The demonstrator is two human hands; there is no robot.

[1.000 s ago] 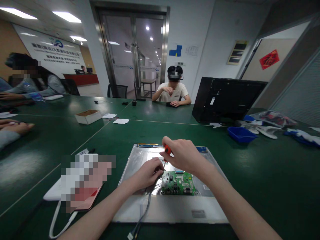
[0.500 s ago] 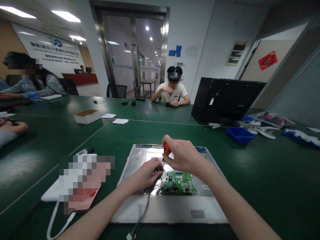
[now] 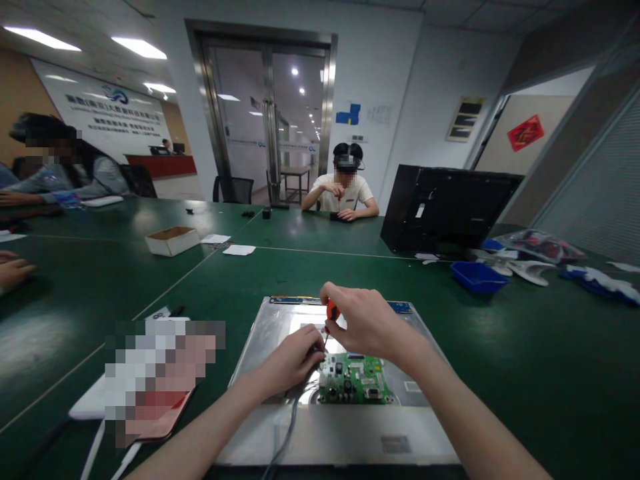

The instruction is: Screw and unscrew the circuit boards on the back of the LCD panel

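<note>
Nearest, a grey cable (image 3: 287,427) runs up across the near edge of a flat metal panel (image 3: 340,433) lying on the green bench (image 3: 525,360). On the panel sits a small green circuit board (image 3: 354,379). The left hand (image 3: 293,360) rests on the panel just left of the board, fingers curled down and pinched at the board's far left corner; what the fingertips grip is too small to tell. The right hand (image 3: 367,320) is closed around a screwdriver (image 3: 331,313) with an orange handle, held upright, its thin shaft pointing down to that same corner, right beside the left fingertips. To the left on the bench lies a blurred flat object with a white cord (image 3: 95,447). Farther off to the right stand a blue tray (image 3: 477,277) and a black monitor shell (image 3: 445,207); to the left, a small cardboard box (image 3: 171,241). At the far side a person (image 3: 343,190) sits at the bench, and another person's hand (image 3: 13,270) rests at the left edge.
</note>
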